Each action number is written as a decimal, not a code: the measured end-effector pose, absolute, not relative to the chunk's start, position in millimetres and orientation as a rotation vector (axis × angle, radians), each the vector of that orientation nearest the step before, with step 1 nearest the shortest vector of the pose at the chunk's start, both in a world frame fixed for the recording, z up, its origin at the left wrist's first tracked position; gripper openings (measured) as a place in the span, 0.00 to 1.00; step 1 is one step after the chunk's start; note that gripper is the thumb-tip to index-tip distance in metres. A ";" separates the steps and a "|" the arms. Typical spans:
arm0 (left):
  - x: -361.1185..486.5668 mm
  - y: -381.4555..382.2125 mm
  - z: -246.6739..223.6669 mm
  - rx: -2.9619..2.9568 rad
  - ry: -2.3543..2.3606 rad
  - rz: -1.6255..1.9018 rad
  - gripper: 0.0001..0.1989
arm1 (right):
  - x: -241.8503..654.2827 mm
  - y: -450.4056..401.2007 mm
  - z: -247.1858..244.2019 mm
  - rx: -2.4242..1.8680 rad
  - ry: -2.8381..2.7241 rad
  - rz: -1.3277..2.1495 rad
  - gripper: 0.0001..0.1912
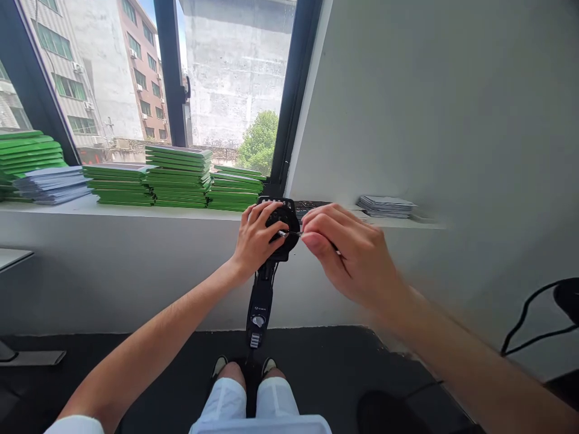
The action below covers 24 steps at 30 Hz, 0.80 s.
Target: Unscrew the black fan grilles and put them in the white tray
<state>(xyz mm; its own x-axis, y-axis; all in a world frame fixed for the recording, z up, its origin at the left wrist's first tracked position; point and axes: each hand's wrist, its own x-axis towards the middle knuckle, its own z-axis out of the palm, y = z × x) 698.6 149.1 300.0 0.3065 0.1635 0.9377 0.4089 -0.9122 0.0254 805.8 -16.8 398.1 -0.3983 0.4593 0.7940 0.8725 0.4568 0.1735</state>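
Observation:
A black stand fan [261, 295] rises upright in front of me, its bare round motor head [293, 226] showing a short metal shaft [283, 234] in the middle. My left hand [260, 235] lies over the left side of this head, fingers curled onto it and thumb near the shaft. From the right, my right hand [346, 247] pinches a thin metal piece that points at the shaft. Its kind is mostly hidden by my fingers. Below the head, the column carries a silver dial [257, 320] and grey buttons [255, 341].
Stacks of green-edged books [178, 178] line the white windowsill [136, 226] behind the fan. White papers [54, 184] lie at left, and a small paper stack [386, 206] sits at right. A black cable [520, 319] hangs at the right. My feet flank the fan's base.

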 end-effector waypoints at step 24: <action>690.9 148.2 328.3 -2.791 -1.149 -1.472 0.54 | 795.9 -38.1 434.6 -2.041 -2.085 -1.207 0.15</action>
<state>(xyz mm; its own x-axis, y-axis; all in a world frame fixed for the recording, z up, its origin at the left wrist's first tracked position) 690.9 148.2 328.3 0.3888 0.6561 0.6468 0.4681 -0.7453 0.4747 795.9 -38.1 434.6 -0.1645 0.8598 0.4834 0.8473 -0.1278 0.5155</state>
